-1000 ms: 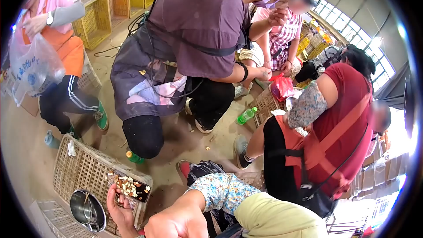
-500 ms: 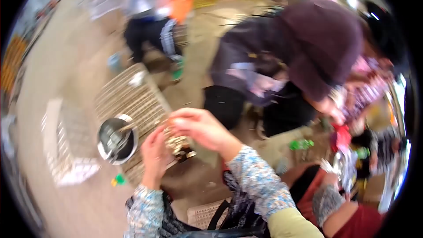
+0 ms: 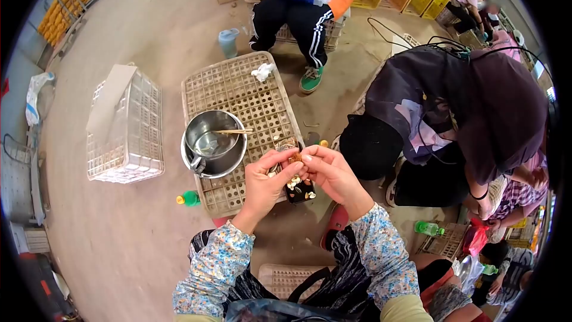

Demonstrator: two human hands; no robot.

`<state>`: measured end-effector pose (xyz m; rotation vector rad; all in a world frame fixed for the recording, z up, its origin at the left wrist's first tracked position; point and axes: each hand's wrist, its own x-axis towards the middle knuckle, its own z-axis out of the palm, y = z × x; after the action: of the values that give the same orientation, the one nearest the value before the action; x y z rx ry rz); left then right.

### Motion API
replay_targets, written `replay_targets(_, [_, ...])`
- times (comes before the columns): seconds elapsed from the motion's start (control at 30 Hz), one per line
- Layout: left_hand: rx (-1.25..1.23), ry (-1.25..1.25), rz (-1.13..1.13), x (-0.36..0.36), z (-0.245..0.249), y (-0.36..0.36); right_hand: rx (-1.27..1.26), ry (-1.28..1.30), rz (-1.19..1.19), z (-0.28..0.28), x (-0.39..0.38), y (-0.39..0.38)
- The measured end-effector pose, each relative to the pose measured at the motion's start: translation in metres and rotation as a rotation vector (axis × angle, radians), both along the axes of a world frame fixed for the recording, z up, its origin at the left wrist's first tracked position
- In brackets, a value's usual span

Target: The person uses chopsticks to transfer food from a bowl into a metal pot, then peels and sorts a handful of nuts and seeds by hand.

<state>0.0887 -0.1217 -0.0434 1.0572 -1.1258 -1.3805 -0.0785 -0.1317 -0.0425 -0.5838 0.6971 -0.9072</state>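
Hands: left hand (image 3: 265,182) and right hand (image 3: 330,173) meet fingertip to fingertip, both pinching one small brown piece (image 3: 296,157).
Where: the piece is held just above a dark tray (image 3: 300,191) on the near edge of an upturned crate (image 3: 238,92).
Done: the tray already carries a scatter of pale and brown bits, apparently worked earlier ones.
Left: the piece in hand looks unfinished; how many remain cannot be told.
Nearby: a steel bowl (image 3: 208,137) with chopsticks (image 3: 233,132) across it sits beside the hands.
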Motion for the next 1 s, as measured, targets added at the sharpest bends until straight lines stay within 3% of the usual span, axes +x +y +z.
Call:
replay_targets(0.3, [-0.237, -0.333, 0.036, 0.0, 0.004, 0.002, -0.172, 0.272, -0.038, 0.005, -0.004, 0.0])
replay_targets(0.77, [-0.288, -0.42, -0.009, -0.004, -0.004, 0.001, -0.27, 0.408, 0.001, 0.004, -0.014, 0.005])
replay_targets(1.0, [-0.201, -0.397, -0.076, -0.005, -0.007, 0.001, -0.34, 0.491, -0.103, -0.002, -0.01, 0.011])
